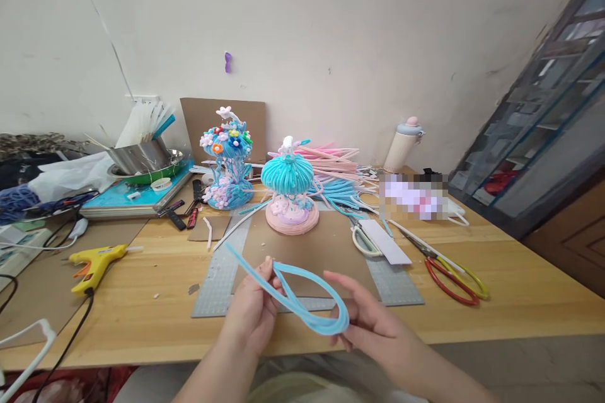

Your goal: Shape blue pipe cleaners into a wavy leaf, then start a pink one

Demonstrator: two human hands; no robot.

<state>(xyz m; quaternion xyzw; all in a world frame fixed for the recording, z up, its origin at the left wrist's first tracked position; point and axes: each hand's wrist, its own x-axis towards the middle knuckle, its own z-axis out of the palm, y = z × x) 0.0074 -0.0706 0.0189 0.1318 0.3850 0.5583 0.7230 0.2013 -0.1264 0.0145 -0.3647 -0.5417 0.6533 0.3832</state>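
My left hand [253, 315] pinches a light blue pipe cleaner [302, 293] near the point where its strands cross. The pipe cleaner is bent into a loop, and one free end sticks out up and to the left. My right hand [373, 321] holds the far bend of the loop with curled fingers. Both hands hover above the near edge of a grey cutting mat [220, 283] and a brown cardboard sheet [331, 245]. Behind them on the cardboard stands a blue and pink pipe cleaner figure [289, 192] on a round pink base.
A second blue flowered figure [227, 160] stands at the back left. A yellow glue gun [94, 264] lies left, red and yellow scissors [449, 271] right. Loose pink and blue pipe cleaners [333, 167] pile behind. A metal bowl [139, 154], a bottle [401, 143] and cables [57, 340] ring the wooden table [520, 289].
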